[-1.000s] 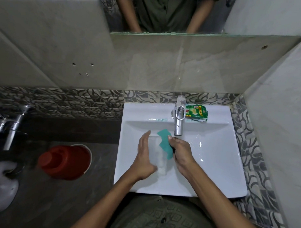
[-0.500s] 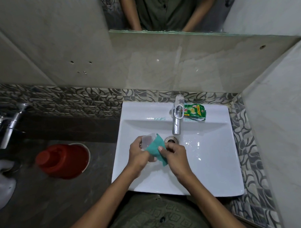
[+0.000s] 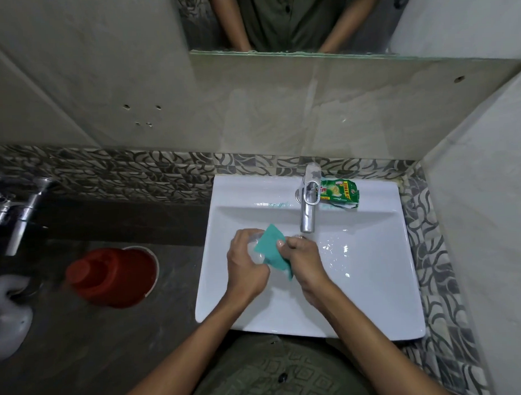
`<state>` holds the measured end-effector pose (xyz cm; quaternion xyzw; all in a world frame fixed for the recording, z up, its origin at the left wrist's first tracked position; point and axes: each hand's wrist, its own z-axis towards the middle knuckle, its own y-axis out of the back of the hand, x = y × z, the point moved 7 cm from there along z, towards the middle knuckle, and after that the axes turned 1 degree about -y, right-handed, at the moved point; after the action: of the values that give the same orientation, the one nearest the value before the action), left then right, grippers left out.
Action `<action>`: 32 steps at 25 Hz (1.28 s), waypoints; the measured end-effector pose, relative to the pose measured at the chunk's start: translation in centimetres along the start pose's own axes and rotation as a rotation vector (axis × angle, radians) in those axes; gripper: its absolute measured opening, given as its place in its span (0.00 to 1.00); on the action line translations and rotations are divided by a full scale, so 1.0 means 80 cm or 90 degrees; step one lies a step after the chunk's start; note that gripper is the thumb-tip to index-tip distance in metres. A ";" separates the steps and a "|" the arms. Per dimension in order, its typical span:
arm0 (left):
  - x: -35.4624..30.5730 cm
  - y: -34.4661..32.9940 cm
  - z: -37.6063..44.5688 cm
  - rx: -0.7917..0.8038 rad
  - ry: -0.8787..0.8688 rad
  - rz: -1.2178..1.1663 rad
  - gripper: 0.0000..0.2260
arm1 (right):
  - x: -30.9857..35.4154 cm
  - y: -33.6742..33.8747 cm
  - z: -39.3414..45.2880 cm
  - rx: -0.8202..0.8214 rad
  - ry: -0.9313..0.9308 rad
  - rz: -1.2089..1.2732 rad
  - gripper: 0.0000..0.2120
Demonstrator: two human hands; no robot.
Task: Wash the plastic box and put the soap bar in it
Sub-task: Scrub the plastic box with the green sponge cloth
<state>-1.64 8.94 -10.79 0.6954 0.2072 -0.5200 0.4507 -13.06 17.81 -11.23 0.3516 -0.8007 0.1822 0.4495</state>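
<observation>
Over the white sink (image 3: pixel 374 282), my left hand (image 3: pixel 246 265) grips a clear plastic box (image 3: pixel 254 248), mostly hidden behind its fingers and a green scrub pad (image 3: pixel 272 249). My right hand (image 3: pixel 304 259) pinches the scrub pad and holds it against the box. A soap bar in a green wrapper (image 3: pixel 339 191) lies on the sink's back ledge, right of the chrome tap (image 3: pixel 309 204).
A red bucket with a red mug (image 3: pixel 108 276) stands on the dark floor to the left. Chrome wall taps (image 3: pixel 14 206) are at the far left, with a white object (image 3: pixel 9 312) below them. Tiled walls close in behind and on the right.
One second ago my left hand was open beside the pad. It has since taken hold of the box, and my right hand has brought the pad onto it.
</observation>
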 end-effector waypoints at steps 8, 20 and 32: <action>0.058 0.008 0.012 0.007 0.465 -0.211 0.11 | -0.021 -0.037 -0.008 0.098 0.018 -0.093 0.14; 0.036 0.005 0.027 0.134 0.652 -0.400 0.17 | -0.019 -0.033 -0.022 0.113 0.221 -0.256 0.11; 0.041 -0.014 0.015 0.236 0.693 -0.534 0.18 | 0.006 -0.021 -0.036 0.084 0.480 -0.523 0.06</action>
<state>-1.90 7.89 -14.26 0.7833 0.5611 -0.2552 -0.0801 -10.27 18.20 -9.37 0.5724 -0.3688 0.1546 0.7159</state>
